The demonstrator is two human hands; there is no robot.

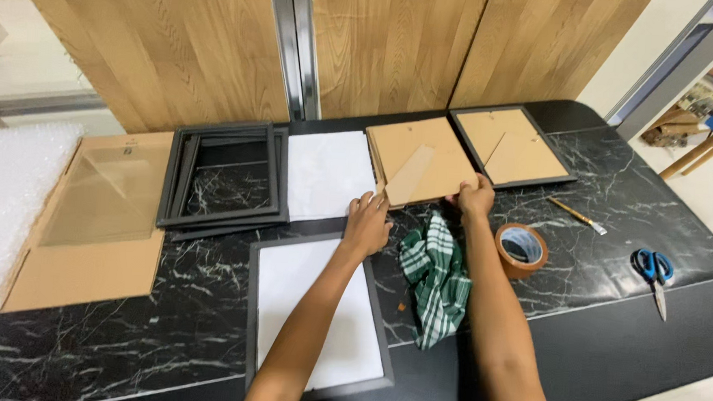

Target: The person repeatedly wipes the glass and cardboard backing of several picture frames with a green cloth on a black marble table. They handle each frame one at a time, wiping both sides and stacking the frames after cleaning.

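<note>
Fingers of left hand [366, 221] and right hand [475, 197] grasping backing-board stack [420, 159] by near edge, long axis pointing away.

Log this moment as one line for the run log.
left hand: on near edge of brown fibreboard backing boards | right hand: gripping same stack | near: green checked cloth, brown tape roll

Brown cardboard backing board [420, 159], rectangular, lying flat on the black marble-patterned tabletop [615, 230], stand flap folded along its face. Near edge gripped at both corners: left hand [367, 222] at the left, right hand [475, 196] at the right. Seemingly topmost of a small stack, between white sheet and backed frame.
</note>
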